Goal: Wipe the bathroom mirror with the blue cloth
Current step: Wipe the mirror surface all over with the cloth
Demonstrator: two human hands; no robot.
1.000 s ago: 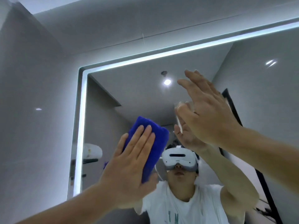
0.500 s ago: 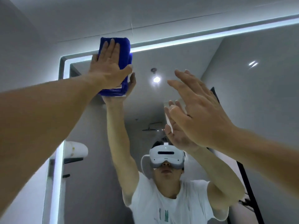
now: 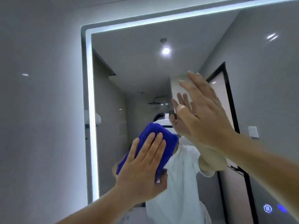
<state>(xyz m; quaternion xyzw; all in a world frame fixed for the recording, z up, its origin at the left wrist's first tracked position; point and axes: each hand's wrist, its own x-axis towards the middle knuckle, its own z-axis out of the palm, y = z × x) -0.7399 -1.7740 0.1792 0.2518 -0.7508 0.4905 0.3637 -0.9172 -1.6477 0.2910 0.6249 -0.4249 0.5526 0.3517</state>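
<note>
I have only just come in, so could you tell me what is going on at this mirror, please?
A person is wiping the bathroom mirror. The left hand presses a folded blue cloth flat against the glass, not far from the lit left edge. The right hand is raised beside it, fingers straight, holding nothing; whether it touches the glass is unclear.

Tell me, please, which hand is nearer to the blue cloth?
Left. The left hand lies flat on the blue cloth, pressing it against the mirror. The right hand is apart from the cloth, above it and to its right, with fingers straight.
</note>
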